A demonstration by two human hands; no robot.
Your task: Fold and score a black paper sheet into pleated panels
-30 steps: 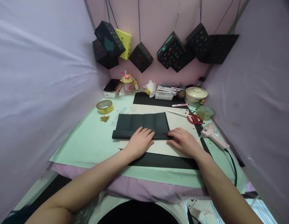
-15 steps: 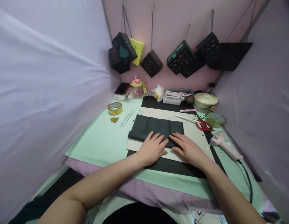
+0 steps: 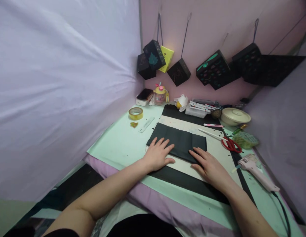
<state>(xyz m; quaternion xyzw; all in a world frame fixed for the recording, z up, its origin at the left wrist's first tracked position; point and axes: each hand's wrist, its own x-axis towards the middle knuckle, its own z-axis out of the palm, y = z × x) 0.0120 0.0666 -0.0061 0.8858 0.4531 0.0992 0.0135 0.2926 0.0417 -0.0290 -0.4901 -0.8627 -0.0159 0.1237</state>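
Note:
A dark folded sheet (image 3: 179,140) lies on a white board (image 3: 217,158), with larger black paper (image 3: 190,182) beneath. My left hand (image 3: 156,154) rests palm down on the sheet's near left edge, its fingers spread. At the near right edge, the fingertips of my right hand (image 3: 208,164) touch the sheet; its fingers are apart too. Neither hand holds anything. Upright creases run across the sheet, and its near edge lies folded over.
Tape roll (image 3: 135,113), dry leaf (image 3: 134,125) and ruler (image 3: 146,125) lie left. Red scissors (image 3: 231,144), glue gun (image 3: 259,171) with cord, and lidded bowl (image 3: 235,116) stand right. Behind are pens (image 3: 202,107) and a jar (image 3: 159,95); dark boxes (image 3: 179,72) hang on the wall.
The view has turned left, so things appear further right. My left hand has slid left along the sheet's near edge, and my hands are further apart. The near fold looks flatter.

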